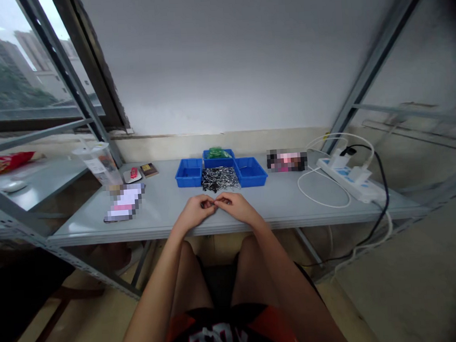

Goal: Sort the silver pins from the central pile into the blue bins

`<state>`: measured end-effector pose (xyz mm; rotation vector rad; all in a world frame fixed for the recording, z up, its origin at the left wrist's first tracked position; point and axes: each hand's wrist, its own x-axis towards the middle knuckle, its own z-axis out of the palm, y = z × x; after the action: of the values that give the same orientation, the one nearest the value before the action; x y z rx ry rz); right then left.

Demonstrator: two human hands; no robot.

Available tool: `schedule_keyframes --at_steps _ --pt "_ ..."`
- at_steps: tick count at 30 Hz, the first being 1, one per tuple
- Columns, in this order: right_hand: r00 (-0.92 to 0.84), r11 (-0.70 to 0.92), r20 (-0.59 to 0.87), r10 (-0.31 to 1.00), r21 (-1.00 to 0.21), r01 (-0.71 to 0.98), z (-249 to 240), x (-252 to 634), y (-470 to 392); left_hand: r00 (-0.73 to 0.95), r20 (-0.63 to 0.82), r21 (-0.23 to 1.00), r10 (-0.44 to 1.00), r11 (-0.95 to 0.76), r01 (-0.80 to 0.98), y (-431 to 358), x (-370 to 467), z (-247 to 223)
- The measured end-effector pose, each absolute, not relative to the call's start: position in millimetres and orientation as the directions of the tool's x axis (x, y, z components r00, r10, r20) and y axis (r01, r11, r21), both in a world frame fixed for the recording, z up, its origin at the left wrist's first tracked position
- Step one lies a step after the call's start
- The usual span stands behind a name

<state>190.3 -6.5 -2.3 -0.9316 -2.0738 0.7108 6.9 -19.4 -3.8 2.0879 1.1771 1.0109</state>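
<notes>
My left hand (196, 210) and my right hand (235, 206) meet above the front part of the table, fingertips touching. Both are closed in a pinch; whatever sits between the fingers is too small to make out. Just beyond them lies a pile of small metal pieces (223, 177), dark at its left side and silvery elsewhere. Blue plastic trays surround the pile: a left tray (189, 180), a right tray (254, 175), and a back tray (219, 162) with green packets (218, 153) in it. The inside of the right tray shows few details.
On the grey table (160, 212) at left are a blurred-out phone (125, 201), a plastic cup (100, 167), a red item (134, 173) and a small box (149, 170). A power strip (345, 178) with looping cables and a pixelated object (286, 160) lie at right.
</notes>
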Motion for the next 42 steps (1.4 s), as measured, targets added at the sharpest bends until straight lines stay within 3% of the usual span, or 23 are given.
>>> schedule_keyframes --at_steps 22,29,42 --pt "-0.439 0.543 0.393 0.808 -0.786 0.295 -6.2 192.3 -3.6 0.375 0.346 0.713 0.86 -0.5 0.491 -20.6 7.9 -0.2" --pt "-0.4 0.539 0.402 0.824 -0.773 0.335 -6.8 191.6 -3.6 0.258 0.385 0.731 0.886 -0.463 0.502 -19.1 7.6 0.5" --pt "-0.4 0.555 0.413 0.818 -0.75 0.359 -5.8 191.6 -4.3 0.213 0.368 0.746 0.905 -0.424 0.513 -18.8 7.3 -1.6"
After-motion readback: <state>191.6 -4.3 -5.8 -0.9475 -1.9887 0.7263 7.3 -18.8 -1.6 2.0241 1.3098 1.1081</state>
